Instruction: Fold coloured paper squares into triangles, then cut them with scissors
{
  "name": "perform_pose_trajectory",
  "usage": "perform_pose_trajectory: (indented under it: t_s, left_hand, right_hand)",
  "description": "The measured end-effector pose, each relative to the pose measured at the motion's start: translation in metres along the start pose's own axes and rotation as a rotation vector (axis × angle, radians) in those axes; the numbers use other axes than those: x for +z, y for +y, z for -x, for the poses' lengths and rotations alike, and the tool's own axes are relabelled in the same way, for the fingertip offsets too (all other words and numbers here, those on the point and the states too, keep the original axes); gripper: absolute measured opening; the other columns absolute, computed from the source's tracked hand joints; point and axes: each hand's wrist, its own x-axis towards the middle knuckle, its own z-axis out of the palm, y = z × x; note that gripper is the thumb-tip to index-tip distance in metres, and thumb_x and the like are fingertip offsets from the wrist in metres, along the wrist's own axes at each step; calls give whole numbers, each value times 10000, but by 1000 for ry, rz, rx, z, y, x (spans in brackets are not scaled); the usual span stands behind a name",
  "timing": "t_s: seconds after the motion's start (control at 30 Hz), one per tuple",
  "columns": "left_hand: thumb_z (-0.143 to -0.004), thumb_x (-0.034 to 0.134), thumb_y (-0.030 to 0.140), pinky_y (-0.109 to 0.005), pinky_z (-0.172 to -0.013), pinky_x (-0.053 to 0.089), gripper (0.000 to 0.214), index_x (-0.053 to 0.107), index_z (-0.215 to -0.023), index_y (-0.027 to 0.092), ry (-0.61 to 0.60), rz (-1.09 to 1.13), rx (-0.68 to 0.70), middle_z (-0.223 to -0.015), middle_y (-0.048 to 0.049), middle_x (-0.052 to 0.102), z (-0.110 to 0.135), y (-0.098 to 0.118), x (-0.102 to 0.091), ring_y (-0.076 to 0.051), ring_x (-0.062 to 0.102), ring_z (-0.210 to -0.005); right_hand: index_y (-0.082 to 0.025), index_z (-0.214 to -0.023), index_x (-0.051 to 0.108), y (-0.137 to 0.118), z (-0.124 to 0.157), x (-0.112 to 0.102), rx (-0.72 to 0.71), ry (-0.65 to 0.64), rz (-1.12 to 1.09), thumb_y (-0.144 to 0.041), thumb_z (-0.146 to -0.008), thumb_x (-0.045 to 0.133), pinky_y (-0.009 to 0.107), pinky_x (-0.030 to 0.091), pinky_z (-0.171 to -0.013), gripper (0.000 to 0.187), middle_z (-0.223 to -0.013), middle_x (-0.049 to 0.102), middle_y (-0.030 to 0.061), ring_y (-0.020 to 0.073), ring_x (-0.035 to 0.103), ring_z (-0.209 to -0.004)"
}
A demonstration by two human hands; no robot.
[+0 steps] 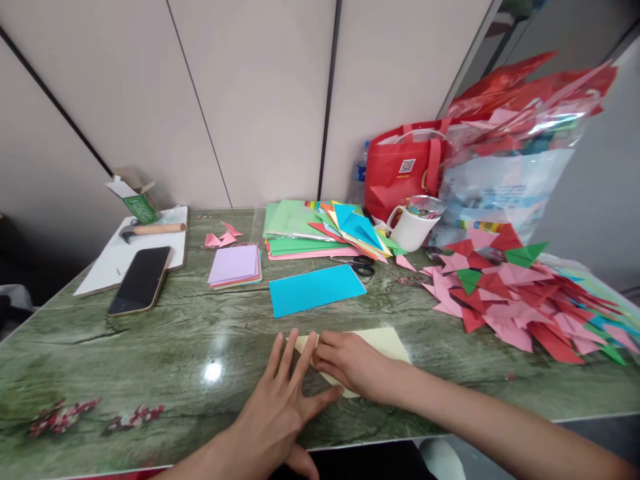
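A pale yellow sheet of paper [387, 343] lies at the front middle of the table, its left end partly hidden under both hands. My left hand [285, 397] rests on that left end with its fingers spread. Just to the right, the bent fingers of my right hand [347, 360] press together on the sheet, where a corner looks folded over. Beyond the hands lies a blue paper strip [317, 290]. A stack of small square sheets [234, 265], lilac on top, sits to its left.
A phone [141, 280] and a hammer [155, 230] are at the left. Paper packs [295, 220], black-handled scissors [364, 267], a white mug [413, 230] and a red bag [400, 167] stand or lie at the back. Folded paper pieces [515, 293] are heaped at the right.
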Motion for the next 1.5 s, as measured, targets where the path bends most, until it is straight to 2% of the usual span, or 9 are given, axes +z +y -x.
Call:
perform_pose_trajectory:
  t_s: [0.17,0.47,0.7,0.9,1.03,1.17,1.27,1.33,1.5]
  left_hand:
    - [-441,790,689,-831,-875,-61,1078,400,-1392,363,-30,-54,-60,-1543,-181,54,0,8,-2,-575,28,-1327]
    - [-670,629,722,-662,-1074,12,991,306,-1455,209,55,-40,167,-1535,-91,198,5,-6,17,-416,57,-1400]
    - [-820,498,660,-456,-1148,55,849,351,-1416,73,75,-81,260,-1501,-147,284,4,-3,15,-301,119,-1418]
    - [-775,557,665,-388,-1120,225,915,364,-1390,15,20,-57,242,-1405,-212,429,2,0,12,-330,257,-1375]
    - [-766,575,661,-409,-1103,265,932,321,-1419,47,17,-15,250,-1436,-201,389,3,-4,12,-359,190,-1389]
    - [-738,609,658,-425,-1098,276,965,297,-1433,66,-7,-18,250,-1434,-193,393,2,-6,16,-361,170,-1394]
    - [-663,692,638,-468,-1064,319,1005,312,-1435,118,-23,-41,226,-1417,-194,413,0,-5,16,-390,224,-1372]
    - [-623,714,652,-503,-1028,352,1015,346,-1422,147,-27,-62,229,-1387,-203,443,-2,-4,12,-417,286,-1339]
    - [-663,614,736,-497,-942,429,918,445,-1349,150,45,-124,268,-1204,-178,574,-6,-1,-4,-405,472,-1198]
  right_hand:
    - [-167,-894,656,0,-13,0,146,-31,36,-237,-929,512,240,257,-522,164,-851,605,33,117,525,-631]
    - [-222,-914,678,5,-47,-8,108,-103,19,-312,-935,518,248,158,-488,185,-907,611,9,120,536,-706]
    - [-229,-839,689,3,-70,-9,111,-22,-38,-309,-916,562,249,173,-503,168,-909,635,-11,121,557,-732]
    - [-196,-847,677,8,-73,-1,109,122,-139,-274,-896,598,216,295,-564,122,-852,646,-2,125,569,-743]
    - [-160,-844,659,24,-53,-12,91,210,-235,-233,-916,560,193,385,-619,143,-796,652,-2,99,572,-686]
    - [-148,-833,664,54,-4,-35,201,339,-297,-244,-908,547,230,420,-664,169,-805,663,32,134,589,-729]
    - [-156,-847,664,77,39,-47,387,264,-228,-213,-831,609,254,429,-636,81,-792,636,31,145,580,-688]
    - [-162,-926,653,87,61,-49,466,201,-188,-223,-768,668,270,443,-654,170,-834,622,37,160,585,-723]
    - [-161,-986,616,84,73,-46,577,114,-193,-203,-714,700,255,431,-634,288,-884,617,36,148,573,-712]
